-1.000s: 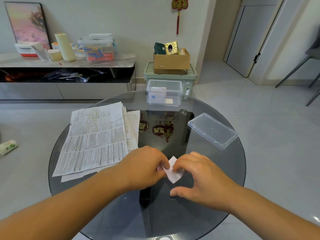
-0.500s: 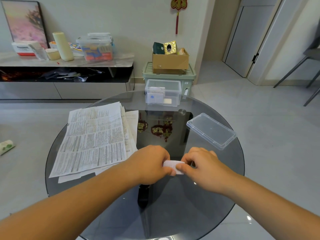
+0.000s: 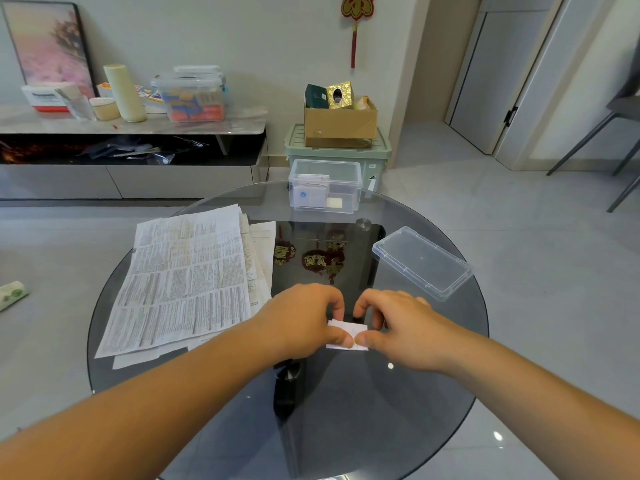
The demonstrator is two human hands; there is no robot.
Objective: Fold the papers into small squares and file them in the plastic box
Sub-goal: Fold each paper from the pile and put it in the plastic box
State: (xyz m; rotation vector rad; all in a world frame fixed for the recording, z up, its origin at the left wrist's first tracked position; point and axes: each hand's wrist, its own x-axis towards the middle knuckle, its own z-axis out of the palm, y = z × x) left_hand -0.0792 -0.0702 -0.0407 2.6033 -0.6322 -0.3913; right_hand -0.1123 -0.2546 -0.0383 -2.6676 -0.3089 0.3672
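A small folded white paper (image 3: 347, 333) lies on the round glass table (image 3: 433, 375) near its middle front. My left hand (image 3: 304, 318) pinches its left edge with thumb and fingers. My right hand (image 3: 398, 323) pinches its right edge the same way, and the two thumbs nearly meet on the paper. A stack of unfolded printed sheets (image 3: 187, 278) lies on the table's left side. The clear plastic box (image 3: 325, 185) stands open at the table's far edge with several folded papers upright inside.
The box's clear lid (image 3: 420, 263) lies on the table's right side. Beyond the table stand a green bin with a cardboard box (image 3: 339, 123) on it and a low cabinet (image 3: 131, 140) with clutter. A chair (image 3: 620, 126) stands at the far right.
The paper went from held up and loose between my hands to a flat small rectangle on the glass. Both hands now pinch its opposite edges, thumbs close together.
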